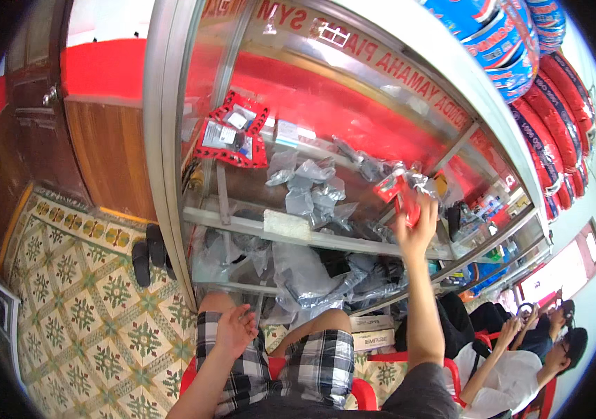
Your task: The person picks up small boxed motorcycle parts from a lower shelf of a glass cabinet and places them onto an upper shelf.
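Note:
My right hand [419,225] reaches into a glass display cabinet, its fingers closed on a red packet [408,207] above the upper shelf. Beside that packet lies another red and white packet [386,188]. Over my lap, my left hand [239,327] holds nothing, palm up with the fingers loosely curled. Clear plastic bags with grey contents [308,191] lie on the upper shelf in front of me. Red and black packages [230,139] sit at that shelf's left end. A white block [286,225] rests at the shelf's front edge.
The cabinet's metal frame [164,131] stands at the left. Bagged parts [308,272] fill the lower shelf. Boxes [374,340] stand below at the right. People [518,361] sit at the right. Wrapped tires [502,47] hang above. Dark slippers [142,262] lie on the tiled floor [104,314].

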A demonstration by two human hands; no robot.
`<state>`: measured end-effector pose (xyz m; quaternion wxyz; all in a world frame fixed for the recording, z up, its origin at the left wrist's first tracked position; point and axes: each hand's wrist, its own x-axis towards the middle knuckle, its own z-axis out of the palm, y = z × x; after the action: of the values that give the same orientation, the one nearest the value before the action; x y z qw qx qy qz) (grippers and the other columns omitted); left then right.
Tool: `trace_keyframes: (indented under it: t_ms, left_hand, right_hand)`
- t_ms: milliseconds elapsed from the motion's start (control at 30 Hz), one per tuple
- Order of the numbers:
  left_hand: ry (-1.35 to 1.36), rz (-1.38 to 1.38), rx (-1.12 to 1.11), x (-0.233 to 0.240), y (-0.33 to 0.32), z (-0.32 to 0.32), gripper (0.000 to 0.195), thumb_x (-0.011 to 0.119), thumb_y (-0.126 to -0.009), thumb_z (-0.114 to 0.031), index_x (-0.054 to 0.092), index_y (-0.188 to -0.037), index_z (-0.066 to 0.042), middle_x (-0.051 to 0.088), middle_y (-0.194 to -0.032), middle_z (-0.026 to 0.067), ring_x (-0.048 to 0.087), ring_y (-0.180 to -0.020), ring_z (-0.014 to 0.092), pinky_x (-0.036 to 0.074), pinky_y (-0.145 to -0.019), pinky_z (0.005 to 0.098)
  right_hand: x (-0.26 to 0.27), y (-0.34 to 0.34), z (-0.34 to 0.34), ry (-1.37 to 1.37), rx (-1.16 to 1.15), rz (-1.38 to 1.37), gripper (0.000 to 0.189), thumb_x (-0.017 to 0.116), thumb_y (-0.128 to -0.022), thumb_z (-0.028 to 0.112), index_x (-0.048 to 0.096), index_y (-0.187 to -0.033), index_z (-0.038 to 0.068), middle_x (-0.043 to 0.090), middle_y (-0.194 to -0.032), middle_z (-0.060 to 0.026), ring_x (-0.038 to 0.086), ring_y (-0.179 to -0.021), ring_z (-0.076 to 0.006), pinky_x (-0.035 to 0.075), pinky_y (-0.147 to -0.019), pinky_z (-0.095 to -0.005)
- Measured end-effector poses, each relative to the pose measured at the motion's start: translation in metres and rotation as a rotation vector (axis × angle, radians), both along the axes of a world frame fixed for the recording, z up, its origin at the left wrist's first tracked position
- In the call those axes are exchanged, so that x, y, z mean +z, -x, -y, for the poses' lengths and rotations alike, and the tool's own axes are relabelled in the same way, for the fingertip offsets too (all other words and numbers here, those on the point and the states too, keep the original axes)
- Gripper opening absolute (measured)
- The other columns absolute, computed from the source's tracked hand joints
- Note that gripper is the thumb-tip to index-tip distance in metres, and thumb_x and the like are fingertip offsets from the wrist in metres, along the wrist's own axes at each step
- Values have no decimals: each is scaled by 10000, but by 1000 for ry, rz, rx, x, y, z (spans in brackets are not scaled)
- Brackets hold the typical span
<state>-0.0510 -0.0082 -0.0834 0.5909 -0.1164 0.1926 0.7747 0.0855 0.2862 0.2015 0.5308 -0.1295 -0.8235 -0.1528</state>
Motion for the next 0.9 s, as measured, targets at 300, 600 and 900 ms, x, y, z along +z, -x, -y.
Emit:
trace_keyframes:
  t_ms: [300,600,900]
  left_hand:
    - [-352,-281,-129,40,-22,11,535,454,-892,-481,403,-1278,-114,551,-1111,64,569,-980,182,472,-807,359]
    - [-25,-892,-170,27,-17,3,349,537,-825,-39,506,-1171,-72,581,-1067,57,556,-953,133,479,-812,308]
    - [-303,-109,-64,47,-3,6,501,356,-913,-424,369,-1328,-142,445,-1317,46,486,-1146,227,414,-927,431]
  right_hand:
    - [-174,7,195,476,525,529,299,737,-650,123,607,-919,110,569,-1055,-113,568,-985,-312,476,-839,-423]
    - [-172,10,195,1269,447,240,380,701,-676,31,580,-1036,24,580,-1070,-139,597,-893,-236,480,-731,-315]
    - [-174,25,194,742,505,475,334,684,-636,8,568,-944,67,618,-1054,-102,599,-884,-271,457,-715,-352]
